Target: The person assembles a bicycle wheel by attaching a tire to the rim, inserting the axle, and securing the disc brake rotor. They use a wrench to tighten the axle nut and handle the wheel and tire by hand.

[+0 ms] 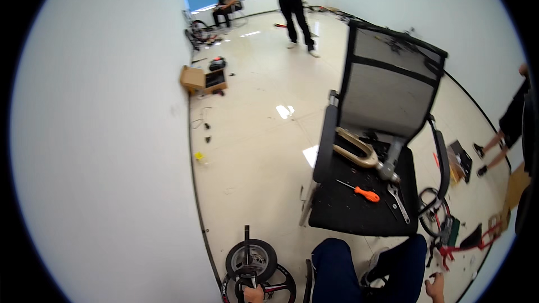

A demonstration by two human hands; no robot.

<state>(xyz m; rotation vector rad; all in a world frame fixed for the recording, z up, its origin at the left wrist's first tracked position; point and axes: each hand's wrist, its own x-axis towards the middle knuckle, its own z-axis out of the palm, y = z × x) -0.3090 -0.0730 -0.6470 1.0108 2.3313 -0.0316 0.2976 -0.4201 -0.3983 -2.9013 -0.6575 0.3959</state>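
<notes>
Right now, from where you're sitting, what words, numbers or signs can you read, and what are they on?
Lower black wheel near the left hand: it has pale letters along its left edge, but I won't copy them out.
Silver wrench on the chair: any marking is too small to read.
Orange screwdriver: no writing I can make out.

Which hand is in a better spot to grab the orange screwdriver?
Probably the right hand. It looks empty and appears nearer the screwdriver on the chair, while the left hand is down beside the small wheel, off to the left.
</notes>
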